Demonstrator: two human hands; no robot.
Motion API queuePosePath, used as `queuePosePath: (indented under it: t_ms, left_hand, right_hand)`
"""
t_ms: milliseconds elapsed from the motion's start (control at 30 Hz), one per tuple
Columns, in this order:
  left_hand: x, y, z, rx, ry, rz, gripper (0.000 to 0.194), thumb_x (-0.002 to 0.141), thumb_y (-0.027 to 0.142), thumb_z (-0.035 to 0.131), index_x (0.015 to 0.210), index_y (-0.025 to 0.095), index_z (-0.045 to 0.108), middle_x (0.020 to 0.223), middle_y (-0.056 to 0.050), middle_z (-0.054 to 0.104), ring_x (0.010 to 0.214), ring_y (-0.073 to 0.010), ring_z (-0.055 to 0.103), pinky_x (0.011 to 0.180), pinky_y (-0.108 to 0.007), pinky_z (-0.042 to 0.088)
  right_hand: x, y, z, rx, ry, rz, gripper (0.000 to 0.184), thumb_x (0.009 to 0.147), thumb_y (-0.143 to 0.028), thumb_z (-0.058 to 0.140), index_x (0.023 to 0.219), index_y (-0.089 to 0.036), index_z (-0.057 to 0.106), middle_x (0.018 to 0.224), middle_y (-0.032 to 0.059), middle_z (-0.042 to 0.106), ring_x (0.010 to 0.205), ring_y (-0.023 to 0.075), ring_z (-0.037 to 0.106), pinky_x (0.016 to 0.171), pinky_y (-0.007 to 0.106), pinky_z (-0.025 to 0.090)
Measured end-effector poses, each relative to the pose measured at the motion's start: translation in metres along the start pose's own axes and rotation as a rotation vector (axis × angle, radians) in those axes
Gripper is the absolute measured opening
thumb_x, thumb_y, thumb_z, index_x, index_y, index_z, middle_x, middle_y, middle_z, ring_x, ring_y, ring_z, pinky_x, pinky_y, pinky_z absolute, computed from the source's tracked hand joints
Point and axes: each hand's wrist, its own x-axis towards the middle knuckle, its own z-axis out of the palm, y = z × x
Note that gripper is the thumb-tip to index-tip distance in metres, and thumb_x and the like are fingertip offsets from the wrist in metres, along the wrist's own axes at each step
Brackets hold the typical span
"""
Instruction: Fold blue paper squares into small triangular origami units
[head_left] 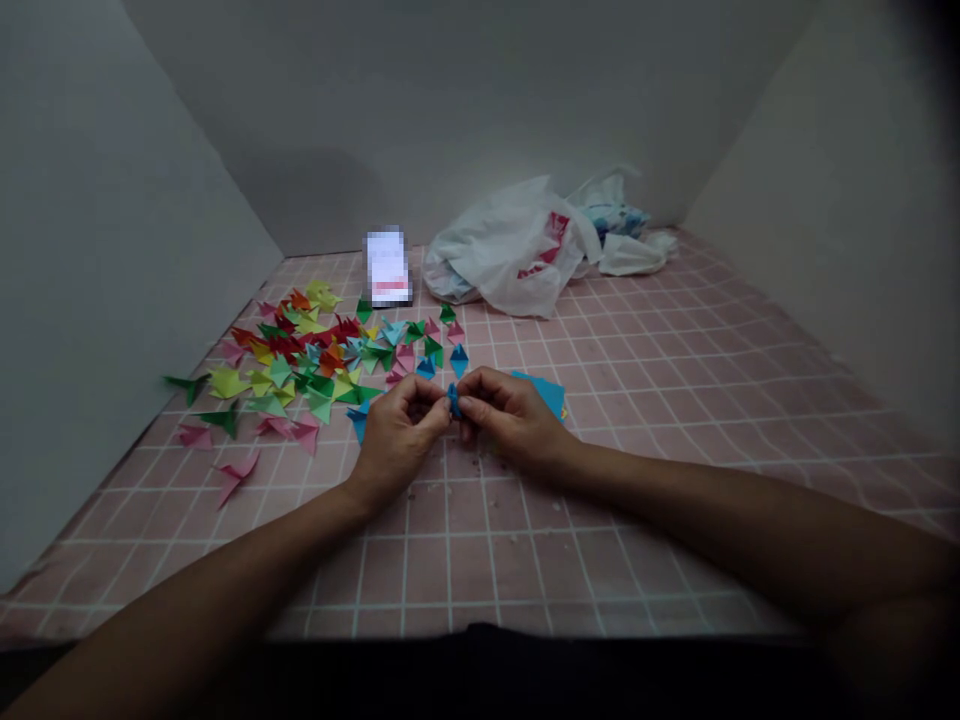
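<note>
Between my two hands is a small folded blue paper piece (pixel 454 400), pinched from both sides above the checked tablecloth. My left hand (pixel 401 425) grips its left side with thumb and forefinger. On the other side, my right hand (pixel 510 415) pinches it the same way, its other fingers curled. Just beyond my fingertips lies another blue folded paper (pixel 459 360). A stack of flat blue paper sheets (pixel 544 392) sits partly behind my right hand. Beside my left hand, a blue paper crane (pixel 358 420) rests on the cloth, partly hidden.
Many colourful folded paper cranes (pixel 300 350) spread over the left of the pink checked tablecloth (pixel 480 560). Behind them stands a lit phone (pixel 388 265). A white plastic bag (pixel 510 245) and crumpled white wrapping (pixel 634 255) lie at the back. Pale walls enclose the table.
</note>
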Motion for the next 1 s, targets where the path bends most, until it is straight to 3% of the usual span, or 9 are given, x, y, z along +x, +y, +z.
queuePosePath:
  t_ms: [200, 400, 633, 800, 1000]
  left_hand:
    - [-0.0029, -0.0051, 0.0, 0.069, -0.012, 0.055, 0.013, 0.082, 0.029, 0.069, 0.076, 0.02, 0.062, 0.071, 0.001, 0.063, 0.064, -0.0131, 0.06, 0.062, -0.025, 0.048]
    - [-0.0043, -0.0007, 0.0004, 0.108, -0.014, 0.083, 0.011, 0.083, 0.028, 0.068, 0.077, 0.02, 0.063, 0.072, 0.0, 0.066, 0.065, -0.0147, 0.063, 0.064, -0.026, 0.049]
    - [-0.0074, 0.0003, -0.0006, 0.255, -0.031, 0.214, 0.007, 0.088, 0.025, 0.065, 0.084, 0.02, 0.068, 0.079, -0.003, 0.07, 0.074, -0.0176, 0.067, 0.069, -0.029, 0.052]
    - [-0.0071, -0.0011, -0.0017, 0.173, -0.07, 0.173, 0.011, 0.092, 0.026, 0.062, 0.088, 0.02, 0.069, 0.08, -0.003, 0.07, 0.072, -0.0169, 0.066, 0.069, -0.029, 0.052]
    - [-0.0021, -0.0002, -0.0005, -0.012, -0.035, 0.049, 0.014, 0.081, 0.028, 0.075, 0.089, 0.02, 0.067, 0.084, -0.001, 0.069, 0.077, -0.0157, 0.066, 0.071, -0.027, 0.053]
  right_hand:
    - [-0.0006, 0.003, 0.0005, -0.08, 0.016, -0.049, 0.01, 0.09, -0.029, 0.061, 0.088, -0.02, 0.055, 0.073, -0.0036, 0.056, 0.062, 0.0111, 0.057, 0.059, 0.026, 0.046]
    - [-0.0033, 0.0051, -0.0002, -0.311, 0.056, -0.181, 0.003, 0.092, -0.022, 0.056, 0.09, -0.021, 0.057, 0.077, -0.0012, 0.058, 0.067, 0.0132, 0.057, 0.065, 0.029, 0.045]
    - [-0.0033, 0.0021, -0.0014, -0.45, 0.121, -0.223, 0.007, 0.091, -0.018, 0.054, 0.085, -0.021, 0.056, 0.075, -0.0008, 0.059, 0.068, 0.0141, 0.056, 0.065, 0.029, 0.043]
    - [-0.002, 0.0019, -0.0024, -0.437, 0.139, -0.225, 0.006, 0.091, -0.018, 0.056, 0.085, -0.02, 0.058, 0.077, -0.0005, 0.06, 0.07, 0.014, 0.056, 0.067, 0.029, 0.043]
    - [-0.0016, 0.0039, -0.0019, -0.215, 0.071, -0.118, 0.006, 0.092, -0.025, 0.058, 0.088, -0.021, 0.056, 0.074, -0.0031, 0.056, 0.064, 0.0123, 0.056, 0.062, 0.028, 0.045]
